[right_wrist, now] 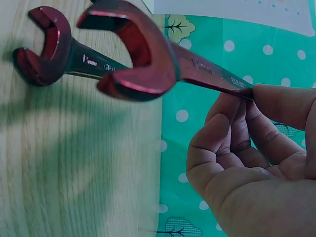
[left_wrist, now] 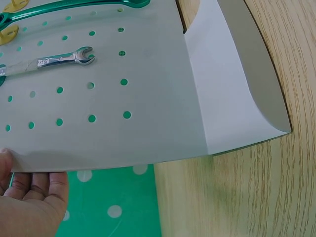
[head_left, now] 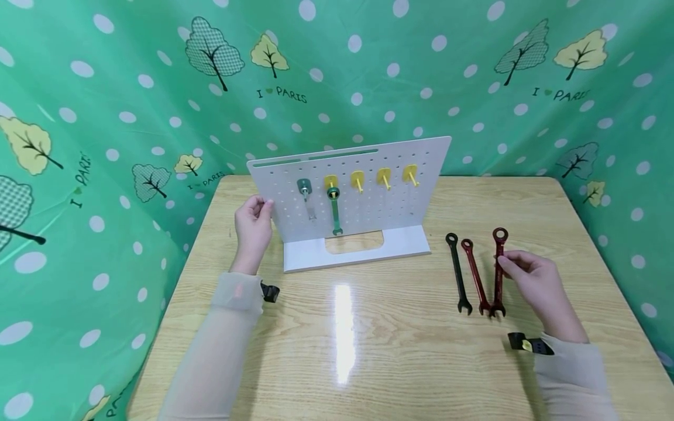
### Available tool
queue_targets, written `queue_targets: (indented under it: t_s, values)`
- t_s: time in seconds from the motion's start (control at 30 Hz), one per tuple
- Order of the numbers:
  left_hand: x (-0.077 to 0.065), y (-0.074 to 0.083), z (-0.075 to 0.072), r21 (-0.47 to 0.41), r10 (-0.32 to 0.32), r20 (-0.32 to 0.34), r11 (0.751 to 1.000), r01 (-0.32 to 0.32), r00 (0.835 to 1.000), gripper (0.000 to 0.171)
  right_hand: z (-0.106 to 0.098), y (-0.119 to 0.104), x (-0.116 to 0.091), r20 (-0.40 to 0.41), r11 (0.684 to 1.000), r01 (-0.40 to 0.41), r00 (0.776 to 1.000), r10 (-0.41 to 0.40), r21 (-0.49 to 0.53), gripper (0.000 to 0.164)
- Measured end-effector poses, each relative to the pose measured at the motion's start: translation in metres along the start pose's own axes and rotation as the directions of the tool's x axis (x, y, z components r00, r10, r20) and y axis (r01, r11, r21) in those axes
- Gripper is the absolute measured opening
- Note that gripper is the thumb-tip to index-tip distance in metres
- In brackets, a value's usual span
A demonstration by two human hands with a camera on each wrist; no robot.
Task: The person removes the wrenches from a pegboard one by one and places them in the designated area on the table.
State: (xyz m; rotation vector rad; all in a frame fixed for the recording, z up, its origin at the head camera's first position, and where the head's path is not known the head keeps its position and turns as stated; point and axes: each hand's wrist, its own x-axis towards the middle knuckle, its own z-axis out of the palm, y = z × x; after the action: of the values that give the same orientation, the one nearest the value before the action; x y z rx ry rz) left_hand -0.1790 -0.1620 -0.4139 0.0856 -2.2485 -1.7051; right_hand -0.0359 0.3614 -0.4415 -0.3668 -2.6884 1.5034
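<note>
My left hand [head_left: 254, 231] holds the left edge of a white pegboard [head_left: 368, 213], thumb in front and fingers behind. In the left wrist view, a small silver combination wrench [left_wrist: 74, 58] hangs from the board's green hook [head_left: 303, 185]. Beside it, a green wrench [head_left: 335, 213] hangs by its ring end on a yellow hook. At the right, my right hand [head_left: 537, 283] pinches the shank of a dark red combination wrench [head_left: 499, 279] between thumb and fingers, ring end pointing away. A second red wrench [head_left: 475, 275] lies just left of it, its open end overlapping the held one's in the head view.
A black wrench [head_left: 457, 272] lies on the wooden table [head_left: 400, 345] left of the red ones. Three more yellow hooks [head_left: 410, 172] stick out of the board without tools. Behind the table hangs a green dotted curtain [head_left: 358, 70].
</note>
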Motion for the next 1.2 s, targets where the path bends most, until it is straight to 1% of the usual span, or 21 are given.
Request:
queue_targets:
  t_s: [0.4,0.53,0.77,1.07,1.2]
  values:
    - [-0.001,0.001,0.0,0.002,-0.004,0.002,1.0,0.004,1.0,0.021,-0.005,0.008,0.0,0.014,0.999,0.007,1.0,-0.007,-0.05,0.042]
    - [-0.001,0.002,0.0,-0.001,-0.012,0.0,1.0,0.012,1.0,0.022,-0.007,0.011,0.0,0.022,0.998,0.0,1.0,0.002,-0.057,0.043]
    - [-0.001,0.001,0.0,-0.011,-0.005,0.0,1.0,0.005,1.0,0.021,-0.008,0.016,0.001,0.027,0.998,-0.014,1.0,0.015,-0.066,0.043]
    - [-0.001,-0.001,0.0,0.013,-0.001,-0.005,1.0,0.001,1.0,0.02,-0.009,0.02,0.001,0.031,0.994,-0.041,0.999,0.044,-0.098,0.044]
    - [-0.001,0.0,0.0,-0.002,-0.001,-0.005,1.0,0.001,1.0,0.019,-0.009,0.02,0.001,0.034,0.993,-0.042,0.998,0.046,-0.106,0.045]
